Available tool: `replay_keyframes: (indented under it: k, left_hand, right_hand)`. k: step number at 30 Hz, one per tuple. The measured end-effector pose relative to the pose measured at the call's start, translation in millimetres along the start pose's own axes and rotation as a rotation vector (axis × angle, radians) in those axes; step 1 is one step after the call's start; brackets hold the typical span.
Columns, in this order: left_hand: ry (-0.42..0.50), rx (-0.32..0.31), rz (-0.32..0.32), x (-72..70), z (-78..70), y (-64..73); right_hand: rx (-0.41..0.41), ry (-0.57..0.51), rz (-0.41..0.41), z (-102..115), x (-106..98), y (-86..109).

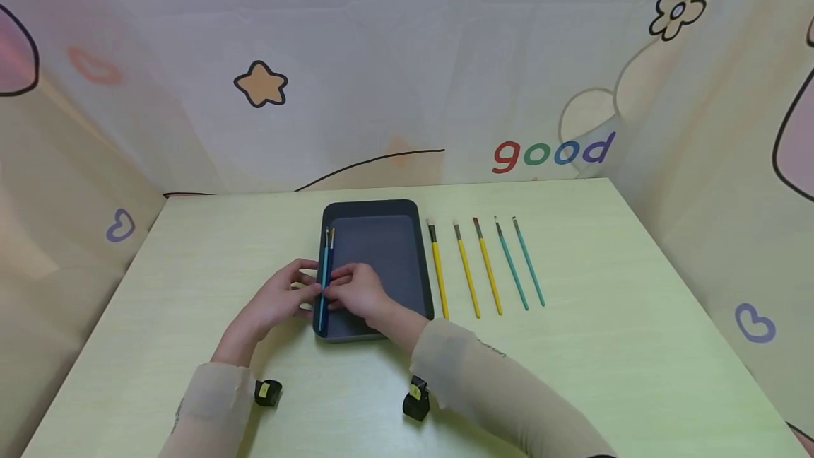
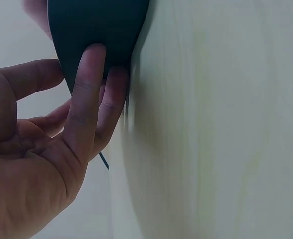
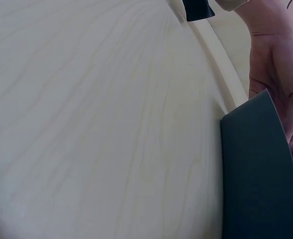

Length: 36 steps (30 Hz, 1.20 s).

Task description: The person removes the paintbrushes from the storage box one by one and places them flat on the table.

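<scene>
A dark grey tray lies on the table with two paintbrushes along its left side. One is a light blue paintbrush; beside it is a dark blue paintbrush. My right hand reaches into the tray, its fingertips pinching at the dark blue brush; the exact contact is partly hidden. At the tray's left wall is my left hand, its thumb near the light blue brush. In the left wrist view, extended fingers touch the tray's outer wall. The right wrist view mostly shows the tray's outside.
To the tray's right, several paintbrushes lie in a row: a wide yellow paintbrush, two thinner yellow ones and two teal ones, the outermost being a teal paintbrush. A printed curtain surrounds the table.
</scene>
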<state>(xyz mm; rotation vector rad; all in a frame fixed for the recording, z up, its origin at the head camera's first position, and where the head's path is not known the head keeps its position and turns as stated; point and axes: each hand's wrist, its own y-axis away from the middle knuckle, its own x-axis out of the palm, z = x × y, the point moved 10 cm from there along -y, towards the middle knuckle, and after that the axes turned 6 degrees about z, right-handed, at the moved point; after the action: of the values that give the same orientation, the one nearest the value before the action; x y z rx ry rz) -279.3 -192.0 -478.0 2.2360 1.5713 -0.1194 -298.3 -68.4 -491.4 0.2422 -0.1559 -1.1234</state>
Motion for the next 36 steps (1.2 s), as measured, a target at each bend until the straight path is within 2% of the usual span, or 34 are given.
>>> replay_keyframes:
  k: [5, 19, 25, 36]
  left_hand:
    - [0.019, -0.002, -0.002, -0.2, -0.3, -1.4]
    - [0.018, 0.019, -0.025, -0.5, -8.4, 0.9]
    - [-0.011, 0.023, -0.036, -0.9, -6.1, -0.3]
    - [-0.05, 0.009, -0.066, -8.4, -2.3, 2.8]
  right_hand:
    - [0.005, -0.043, 0.019, 1, 0, 0.4]
    - [0.008, -0.043, 0.034, 5, -10, 6.6]
    - [-0.003, -0.049, 0.057, 7, -19, 10.1]
    - [-0.033, 0.016, 0.085, 17, -41, 25.5]
